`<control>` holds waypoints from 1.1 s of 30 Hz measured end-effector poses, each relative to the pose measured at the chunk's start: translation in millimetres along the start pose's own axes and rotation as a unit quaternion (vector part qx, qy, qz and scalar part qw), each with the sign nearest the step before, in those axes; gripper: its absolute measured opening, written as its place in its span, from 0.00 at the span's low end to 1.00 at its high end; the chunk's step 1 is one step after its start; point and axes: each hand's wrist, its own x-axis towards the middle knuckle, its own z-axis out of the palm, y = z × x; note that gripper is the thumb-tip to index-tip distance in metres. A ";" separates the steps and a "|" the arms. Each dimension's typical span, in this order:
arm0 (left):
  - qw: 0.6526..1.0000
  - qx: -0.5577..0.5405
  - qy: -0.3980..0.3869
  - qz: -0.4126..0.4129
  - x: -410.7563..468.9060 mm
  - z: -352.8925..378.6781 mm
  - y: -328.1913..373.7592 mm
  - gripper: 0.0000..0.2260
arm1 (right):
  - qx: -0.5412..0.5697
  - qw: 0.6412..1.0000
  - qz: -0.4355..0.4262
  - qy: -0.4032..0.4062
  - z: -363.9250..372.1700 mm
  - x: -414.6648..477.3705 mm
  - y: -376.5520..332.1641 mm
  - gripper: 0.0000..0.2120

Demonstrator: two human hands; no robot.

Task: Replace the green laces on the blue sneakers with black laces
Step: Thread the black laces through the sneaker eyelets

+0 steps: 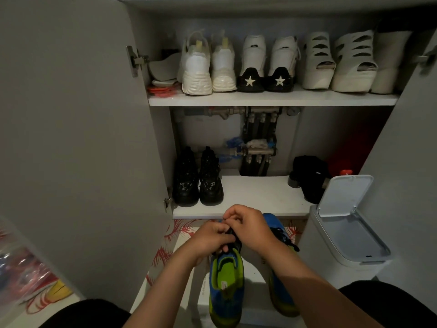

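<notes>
Both hands meet over the tongue end of the nearer blue sneaker (227,280). The grip of the left hand (212,235) and of the right hand (250,227) is closed tight, fingers curled and pinching the black lace (234,241) between them. That sneaker rests on a white box (255,287) in front of the open shoe cabinet, heel toward the person, with the second blue sneaker (272,221) just beside it on the right, already showing dark lacing, and a white bin (343,233) with its lid up stands further right.
</notes>
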 end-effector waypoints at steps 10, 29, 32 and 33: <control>0.950 0.155 0.237 0.135 7.4 -1.4 -11.0 0.11 | 0.031 0.971 0.201 -0.123 -9.4 7.2 -9.9 0.12; 0.785 -0.603 0.137 0.046 -0.5 -20.2 -12.1 0.15 | 0.001 0.969 0.218 -0.114 -22.9 2.4 2.9 0.16; 0.833 -0.522 0.183 -0.012 -1.3 -36.3 -28.3 0.12 | -0.213 0.949 0.165 -0.162 -32.8 -3.8 17.7 0.19; 0.869 -0.457 0.189 -0.024 -1.7 -38.5 -34.3 0.11 | -0.253 0.939 0.153 -0.177 -34.7 -5.6 22.6 0.19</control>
